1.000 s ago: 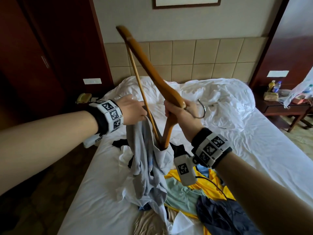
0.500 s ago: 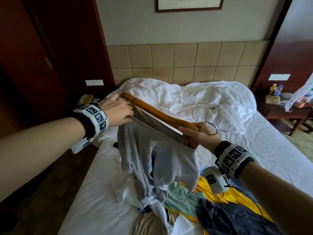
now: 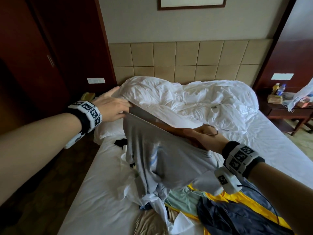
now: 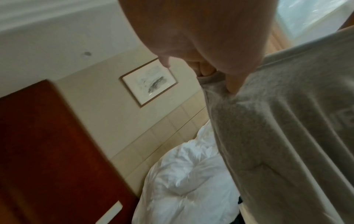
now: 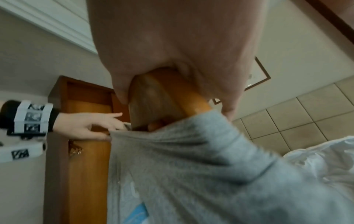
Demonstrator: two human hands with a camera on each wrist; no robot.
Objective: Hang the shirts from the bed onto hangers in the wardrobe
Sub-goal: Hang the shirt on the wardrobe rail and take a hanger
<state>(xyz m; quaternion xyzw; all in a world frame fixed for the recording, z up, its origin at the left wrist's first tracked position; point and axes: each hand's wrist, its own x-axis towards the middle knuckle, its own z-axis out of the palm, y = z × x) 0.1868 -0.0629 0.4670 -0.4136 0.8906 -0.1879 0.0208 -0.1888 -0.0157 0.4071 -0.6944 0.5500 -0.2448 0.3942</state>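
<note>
Rumpled white duvet (image 3: 186, 99) covers the head of the bed (image 3: 101, 200), against a tan tiled headboard (image 3: 186, 60) with a framed picture (image 3: 191, 3) above it. At 9 o'clock stands the dark red wardrobe (image 3: 42, 56); at 3 o'clock a nightstand (image 3: 288, 112) carries bottles and a plastic bag.

Above the middle of the bed a grey shirt (image 3: 166, 158) is stretched over a wooden hanger (image 3: 171, 127), which lies tilted, its far end up toward 10 o'clock and its metal hook (image 3: 210, 129) toward 3 o'clock. The right hand (image 3: 206, 138) grips the hanger at its middle, thumb and fingers wrapped round the wood just by the hook, as the right wrist view shows. The left hand (image 3: 111, 107) pinches the shirt's edge at the hanger's far end: thumb and two curled fingers nip the fabric, the other fingers held straight.

The shirt's lower part hangs down onto a heap of clothes (image 3: 220, 209) at 6 o'clock on the bed, among them yellow, pale green, navy and white pieces.
</note>
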